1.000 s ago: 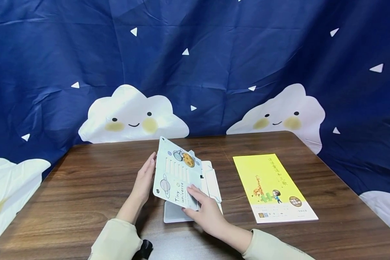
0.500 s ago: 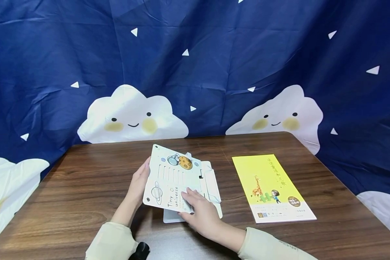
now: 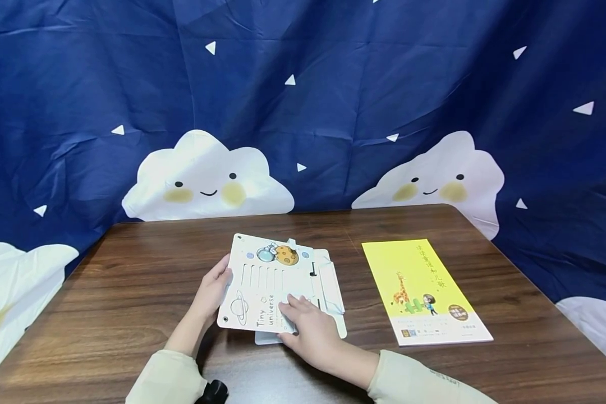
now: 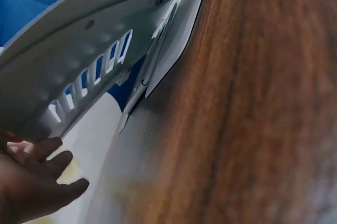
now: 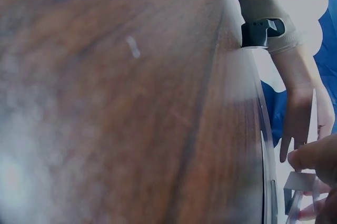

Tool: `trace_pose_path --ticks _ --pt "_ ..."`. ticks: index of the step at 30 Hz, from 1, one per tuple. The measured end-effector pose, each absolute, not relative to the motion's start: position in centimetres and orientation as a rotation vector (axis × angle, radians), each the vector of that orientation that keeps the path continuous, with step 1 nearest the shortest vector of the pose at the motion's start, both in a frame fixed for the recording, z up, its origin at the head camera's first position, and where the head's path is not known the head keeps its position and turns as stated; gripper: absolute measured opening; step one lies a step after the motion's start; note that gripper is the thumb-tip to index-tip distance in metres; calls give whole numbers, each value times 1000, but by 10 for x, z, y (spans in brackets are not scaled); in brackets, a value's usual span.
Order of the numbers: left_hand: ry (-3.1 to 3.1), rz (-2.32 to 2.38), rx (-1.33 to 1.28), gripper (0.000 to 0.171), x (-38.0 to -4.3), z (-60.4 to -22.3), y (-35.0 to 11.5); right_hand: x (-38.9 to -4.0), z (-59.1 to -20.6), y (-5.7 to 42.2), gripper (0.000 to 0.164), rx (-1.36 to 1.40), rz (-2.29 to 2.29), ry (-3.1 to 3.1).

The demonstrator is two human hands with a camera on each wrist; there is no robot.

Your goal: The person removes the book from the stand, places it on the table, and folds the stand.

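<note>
A white book stand (image 3: pixel 262 280) printed "Tiny universe" has its slotted panel tilted over a flat base, which rests on the table. At the panel's left edge my left hand (image 3: pixel 212 289) holds on, fingers on the underside; in the left wrist view these fingers (image 4: pixel 50 163) are by the panel's slots. The right hand (image 3: pixel 313 334) grips the stand's near right part, fingers over the printed face and thumb at the near edge. In the right wrist view, the right thumb (image 5: pixel 316 155) is beside a small clear bracket (image 5: pixel 301 182). The right palm's contact is hidden.
A yellow book (image 3: pixel 426 292) with a giraffe on its cover lies flat to the right of the stand. The brown wooden table (image 3: pixel 131 292) ends at a blue cloth (image 3: pixel 323 101) with clouds. A black band (image 3: pixel 214 391) sits at the left wrist.
The panel has swung down to the left, from steeply tilted to nearly flat, with my left hand moving left and lower along with it. The right hand shifted slightly left.
</note>
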State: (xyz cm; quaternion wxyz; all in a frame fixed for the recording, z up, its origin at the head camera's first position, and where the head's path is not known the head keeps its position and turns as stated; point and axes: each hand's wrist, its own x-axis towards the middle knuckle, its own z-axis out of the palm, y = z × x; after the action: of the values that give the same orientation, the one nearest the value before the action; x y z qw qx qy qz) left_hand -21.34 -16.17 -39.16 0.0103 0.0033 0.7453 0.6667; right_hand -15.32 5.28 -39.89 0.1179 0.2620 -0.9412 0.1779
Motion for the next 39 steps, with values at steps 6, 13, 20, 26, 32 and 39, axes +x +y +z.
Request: trace_pose_path --ticks 6,13,20,26,32,39 --pt "2294 2052 -80 44 -212 -399 -165 -154 -399 52 46 796 447 -2792" --pt "2158 2161 -152 44 -211 -408 -169 -154 -400 51 45 827 367 -2805" --pt "2196 2173 -167 43 -211 -406 -166 -155 -399 52 46 841 334 -2805" --pt "2185 2162 -175 46 -210 -403 -166 -154 -398 52 46 855 328 -2819" --pt "2098 2195 -168 50 -207 -400 -166 -153 -399 53 46 885 327 -2814" --pt "2073 2181 -139 55 -205 -398 -165 -154 -399 54 46 922 331 -2819"
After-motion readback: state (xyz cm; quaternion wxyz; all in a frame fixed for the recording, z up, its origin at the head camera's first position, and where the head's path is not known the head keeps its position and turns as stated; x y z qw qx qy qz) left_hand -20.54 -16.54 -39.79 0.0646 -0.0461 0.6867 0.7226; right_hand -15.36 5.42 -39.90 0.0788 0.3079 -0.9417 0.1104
